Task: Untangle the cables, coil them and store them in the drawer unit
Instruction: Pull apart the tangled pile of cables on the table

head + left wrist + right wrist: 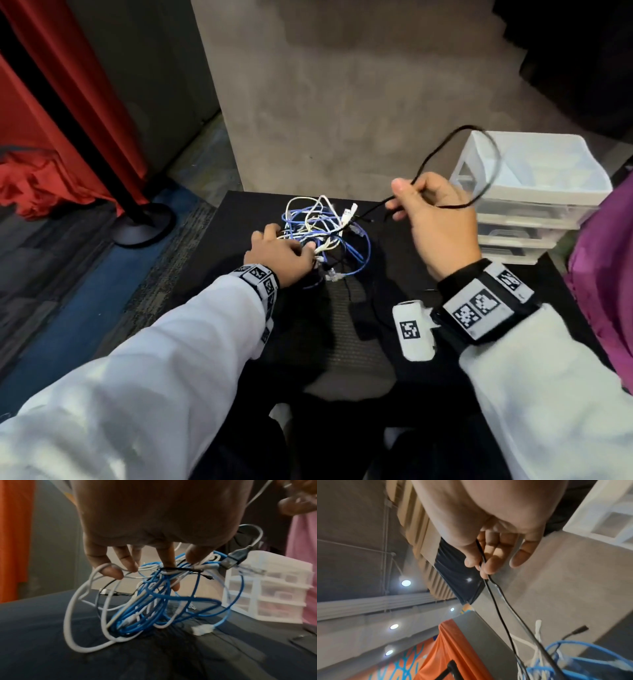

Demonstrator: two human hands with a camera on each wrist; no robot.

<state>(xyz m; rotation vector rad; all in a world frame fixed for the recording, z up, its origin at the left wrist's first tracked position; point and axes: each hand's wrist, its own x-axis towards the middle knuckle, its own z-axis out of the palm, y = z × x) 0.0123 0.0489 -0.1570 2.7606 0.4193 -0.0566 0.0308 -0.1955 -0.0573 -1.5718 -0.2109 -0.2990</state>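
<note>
A tangle of blue, white and black cables (322, 233) (154, 601) lies on the black table (239, 212). My left hand (284, 250) (137, 566) has its fingers curled into the tangle and hooks several strands. My right hand (404, 202) (481, 563) is raised to the right of the pile and pinches a thin black cable (479, 161) (498, 609) between thumb and fingers. That cable arcs in a loop over the drawer unit (527, 198) (267, 588) and runs back down into the tangle.
The white translucent drawer unit stands at the table's right rear, drawers closed. A black post with a round base (144, 222) and red cloth (44, 185) stand on the floor at left. Purple fabric (606, 274) hangs at the right edge.
</note>
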